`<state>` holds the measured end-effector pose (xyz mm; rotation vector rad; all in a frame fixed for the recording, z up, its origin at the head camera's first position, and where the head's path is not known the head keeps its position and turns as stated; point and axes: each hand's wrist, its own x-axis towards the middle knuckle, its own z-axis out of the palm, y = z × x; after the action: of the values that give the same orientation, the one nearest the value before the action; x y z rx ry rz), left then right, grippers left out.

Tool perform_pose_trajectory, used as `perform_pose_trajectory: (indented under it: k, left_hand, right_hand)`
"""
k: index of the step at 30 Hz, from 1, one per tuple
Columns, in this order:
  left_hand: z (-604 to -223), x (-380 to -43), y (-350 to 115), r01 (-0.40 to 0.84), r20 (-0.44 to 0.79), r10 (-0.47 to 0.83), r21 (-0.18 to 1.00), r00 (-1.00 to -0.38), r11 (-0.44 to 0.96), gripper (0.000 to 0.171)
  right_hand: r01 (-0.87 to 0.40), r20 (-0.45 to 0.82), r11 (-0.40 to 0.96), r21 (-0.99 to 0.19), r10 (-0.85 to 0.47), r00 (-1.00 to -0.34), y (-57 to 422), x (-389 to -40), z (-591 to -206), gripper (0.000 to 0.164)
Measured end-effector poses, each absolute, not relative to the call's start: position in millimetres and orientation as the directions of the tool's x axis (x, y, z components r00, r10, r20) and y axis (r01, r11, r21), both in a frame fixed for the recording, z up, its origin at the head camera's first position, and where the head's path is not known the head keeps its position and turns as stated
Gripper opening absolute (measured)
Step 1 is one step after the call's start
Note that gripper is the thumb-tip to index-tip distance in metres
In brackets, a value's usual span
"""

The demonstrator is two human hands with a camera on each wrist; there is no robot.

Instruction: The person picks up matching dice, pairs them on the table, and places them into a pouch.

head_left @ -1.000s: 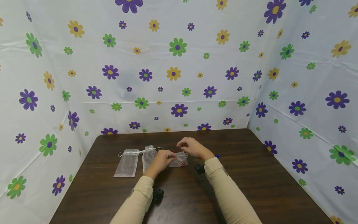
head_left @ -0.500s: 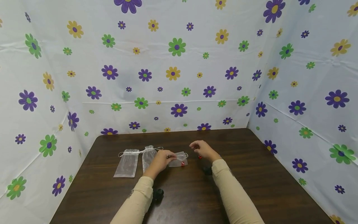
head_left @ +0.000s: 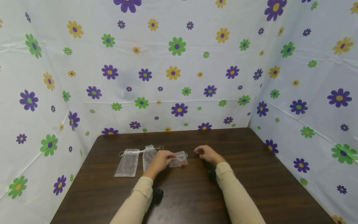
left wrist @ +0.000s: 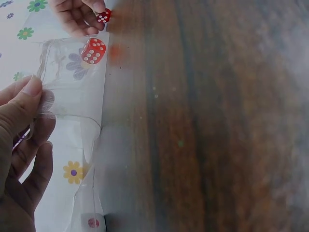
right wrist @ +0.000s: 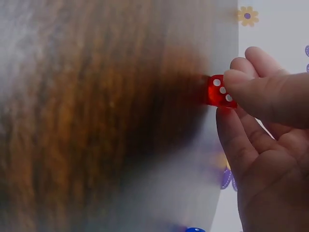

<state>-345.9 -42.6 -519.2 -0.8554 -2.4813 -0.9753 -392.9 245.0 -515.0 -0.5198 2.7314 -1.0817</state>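
My left hand (head_left: 162,158) pinches the edge of a small sheer white drawstring bag (head_left: 174,163) lying on the table. Inside that bag shows a red die (left wrist: 93,50) with white pips. To its right, my right hand (head_left: 208,154) is low over the table. Between its thumb and fingertips it pinches a second red die (right wrist: 219,92), which the head view mostly hides. A sliver of a blue die (right wrist: 195,230) shows at the bottom of the right wrist view.
Two more sheer bags, one at the left (head_left: 127,165) and one beside it (head_left: 148,155), lie on the dark wood table (head_left: 184,196). A flowered cloth (head_left: 179,90) hangs behind and at both sides. Black wrist cameras, such as the left one (head_left: 158,195), sit under the forearms.
My right hand has moved right, away from the bag, and down to the loose red die, which it now pinches. My left hand has stayed on the bag.
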Motion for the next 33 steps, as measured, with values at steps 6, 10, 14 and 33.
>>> perform_pose_trajectory:
  k: [6,10,14,33]
  left_hand:
    - [-519,-346,-43,0.646,0.508,0.411,0.486,-0.757,0.589,0.006]
    - [-519,-345,-44,0.639,0.499,0.410,0.493,-0.763,0.590,0.006]
    - [-518,-343,-44,0.635,0.489,0.413,0.503,-0.768,0.586,0.006]
    - [-518,-343,-41,0.649,0.496,0.424,0.501,-0.758,0.572,0.005]
  right_hand:
    - [-0.278,-0.007,0.695,-0.663,-0.377,-0.926,244,-391,-515,0.037]
    - [-0.283,-0.004,0.703,-0.652,-0.377,-0.926,244,-390,-517,0.039]
    - [-0.287,0.003,0.703,-0.650,-0.375,-0.927,244,-389,-518,0.040]
    - [-0.354,0.060,0.679,-0.644,-0.415,-0.908,225,-390,-499,0.032]
